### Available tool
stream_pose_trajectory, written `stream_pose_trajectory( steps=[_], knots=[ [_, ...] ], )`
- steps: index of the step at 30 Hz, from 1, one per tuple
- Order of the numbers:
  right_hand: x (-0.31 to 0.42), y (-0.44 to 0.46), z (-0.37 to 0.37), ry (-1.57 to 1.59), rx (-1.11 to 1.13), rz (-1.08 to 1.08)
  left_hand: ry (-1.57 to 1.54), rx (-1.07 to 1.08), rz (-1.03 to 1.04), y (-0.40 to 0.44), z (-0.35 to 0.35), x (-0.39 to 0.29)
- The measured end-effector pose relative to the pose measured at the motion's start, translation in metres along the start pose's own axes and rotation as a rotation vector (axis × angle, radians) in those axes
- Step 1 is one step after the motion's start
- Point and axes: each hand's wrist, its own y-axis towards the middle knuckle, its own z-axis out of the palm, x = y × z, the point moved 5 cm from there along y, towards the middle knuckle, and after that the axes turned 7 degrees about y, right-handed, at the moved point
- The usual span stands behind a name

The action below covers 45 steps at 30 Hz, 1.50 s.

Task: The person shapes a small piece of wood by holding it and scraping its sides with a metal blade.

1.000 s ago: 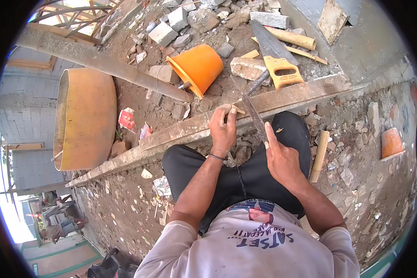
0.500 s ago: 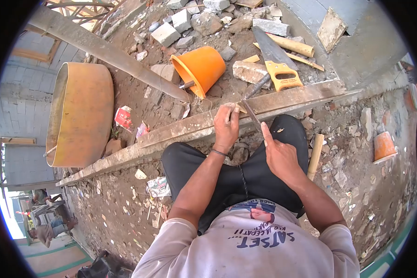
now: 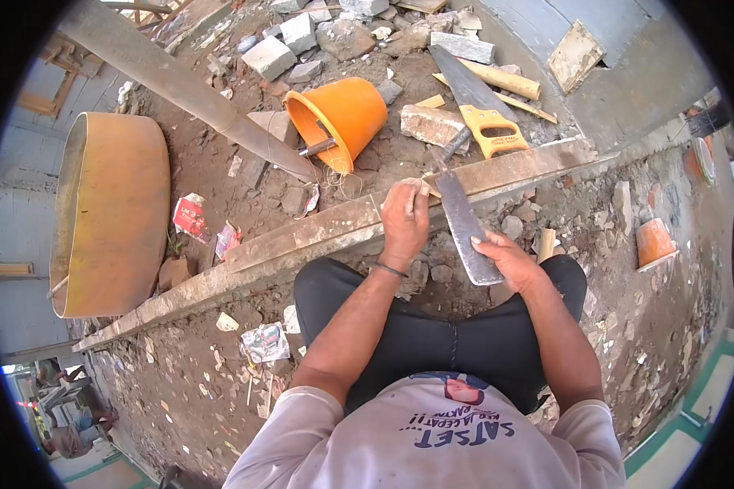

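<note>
Left grip (image 3: 405,216): closed, fingers curled; pinches small wood piece (image 3: 435,193), only its tip showing.
Right grip (image 3: 507,259): nearly closed, thumb on face of blade (image 3: 467,224) near its broad end; other fingers partly hidden.
Blade position: slanted, just right of left grip, upper end over plank (image 3: 302,236), broad end toward lap.
Wood piece position: between left grip and blade, over plank; contact with blade unclear.
Handsaw (image 3: 469,90): beyond plank, yellow handle near its far edge.
Bucket (image 3: 349,118): orange, tipped on dirt, left of handsaw.
</note>
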Motion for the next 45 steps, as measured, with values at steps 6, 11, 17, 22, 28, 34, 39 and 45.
stream_pose_trajectory(
  steps=[6,11,17,22,28,34,39,45],
  knots=[
    [0.004,-0.003,0.001,-0.090,-0.064,-0.173,-0.095,-0.004,-0.101,-0.001,-0.002,0.005],
    [-0.010,-0.001,-0.004,0.098,-0.202,-0.200,-0.228,-0.006,-0.133,0.000,-0.006,0.007],
    [-0.013,-0.013,0.024,0.222,-0.028,-0.223,-0.225,0.001,-0.111,-0.001,-0.010,0.008],
    [-0.011,-0.020,0.027,0.237,-0.020,-0.178,-0.213,0.035,-0.108,-0.001,-0.013,0.010],
    [-0.021,-0.024,0.034,0.254,-0.064,-0.119,-0.117,0.068,-0.038,0.002,-0.015,0.009],
    [-0.026,-0.026,0.041,0.159,-0.088,-0.064,-0.136,0.016,-0.017,0.011,-0.015,0.016],
    [-0.012,-0.039,0.046,-0.227,-0.276,-0.105,-0.039,0.088,-0.043,0.012,-0.004,0.019],
    [0.008,-0.056,0.061,-0.972,-0.447,-0.425,0.040,0.065,0.048,0.011,-0.004,0.010]
  ],
)
